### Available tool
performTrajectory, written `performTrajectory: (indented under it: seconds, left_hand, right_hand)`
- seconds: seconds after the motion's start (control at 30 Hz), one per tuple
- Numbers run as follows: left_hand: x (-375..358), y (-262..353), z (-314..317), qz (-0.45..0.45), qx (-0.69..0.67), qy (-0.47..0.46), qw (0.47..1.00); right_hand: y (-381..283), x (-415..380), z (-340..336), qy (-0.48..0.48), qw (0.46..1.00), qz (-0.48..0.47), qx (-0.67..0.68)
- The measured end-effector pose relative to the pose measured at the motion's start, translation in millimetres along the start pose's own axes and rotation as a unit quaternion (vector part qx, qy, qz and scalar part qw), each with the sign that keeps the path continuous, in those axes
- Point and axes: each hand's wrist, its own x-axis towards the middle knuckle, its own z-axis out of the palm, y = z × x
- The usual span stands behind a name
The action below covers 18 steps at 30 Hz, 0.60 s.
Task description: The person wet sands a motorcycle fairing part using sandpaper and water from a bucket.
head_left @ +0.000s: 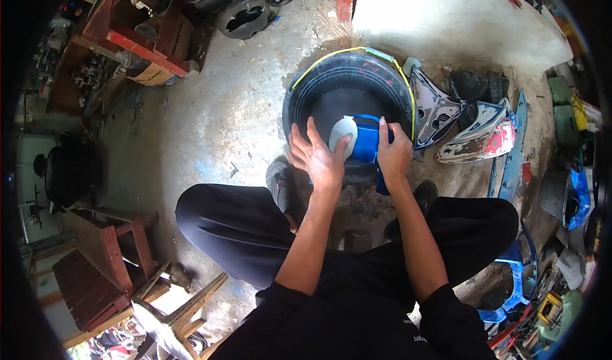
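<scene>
Over a round black tub point(294, 114) between my knees, my right hand point(395, 149) grips a glossy blue plastic part point(365, 144), thumb along its near side. A curved blue strip rises behind this part, and more blue shows below my right hand. A pale grey oval piece point(343, 134) lies against the part's left end. My left hand point(322, 162) is beside it with fingers spread and raised, the thumb at the oval's lower edge. The tub's dark inside shows behind both hands.
Worn motorcycle body panels point(478, 137) lie right of the tub, with a blue panel point(510, 283) nearer me. A red-framed stand point(143, 47) is at the far left, beside a dark round cover point(243, 17). Wooden stools point(105, 251) stand at near left.
</scene>
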Motion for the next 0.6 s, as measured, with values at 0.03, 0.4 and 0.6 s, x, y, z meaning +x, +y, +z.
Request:
performTrajectory:
  seconds: [0.03,0.4,0.6]
  left_hand:
    - [-4,-3,-2,0.008,0.008,0.0,1.0]
    - [-1,-3,0,0.026,-0.019,-0.011,0.999]
    - [-45,-42,-31,0.021,0.004,0.011,1.0]
  right_hand:
    - [1,1,1,0.001,1.0,-0.009,-0.001]
    - [3,-1,2,0.009,1.0,-0.022,0.0]
    - [-2,-2,2,0.031,0.999,-0.025,0.014]
